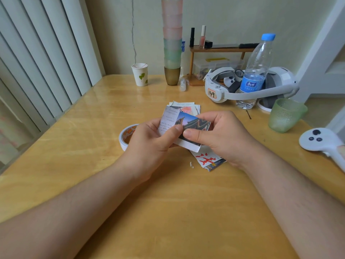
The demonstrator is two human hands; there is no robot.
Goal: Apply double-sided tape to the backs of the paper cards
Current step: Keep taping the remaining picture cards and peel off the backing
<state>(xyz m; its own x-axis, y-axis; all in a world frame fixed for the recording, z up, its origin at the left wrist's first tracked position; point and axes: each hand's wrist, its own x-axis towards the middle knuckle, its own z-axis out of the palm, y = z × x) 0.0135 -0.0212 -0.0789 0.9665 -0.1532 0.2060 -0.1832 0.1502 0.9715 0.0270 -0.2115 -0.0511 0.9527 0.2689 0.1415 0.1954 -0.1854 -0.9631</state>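
Above the middle of the yellow wooden worktop (74, 152), a paper card (194, 124) with a picture of a roof against blue sky is held up by both hands. It is pinched by the left hand (149, 144), with the thumb curled over its front, and by the right hand (222, 135), with the thumb pressed on its lower part and the fingers (211, 116) curled behind its far edge. A second card with small writing (168, 118) is held just behind the picture card. Just beside the left hand, at nine o'clock, a white roll of double-sided tape (124, 137) is seen lying flat, partly hidden by that hand. More cards are stacked in a pile (184, 106) at twelve o'clock from the hands, and a card with big red marks (207, 159) is partly covered by the right hand at five o'clock. Farther back, a paper cup (141, 74), a tall tower of plastic cups (172, 42), a water bottle (255, 71) and a white headset (222, 90) are seen. At three o'clock, a green cup (285, 117) and a white controller (321, 142) are found.
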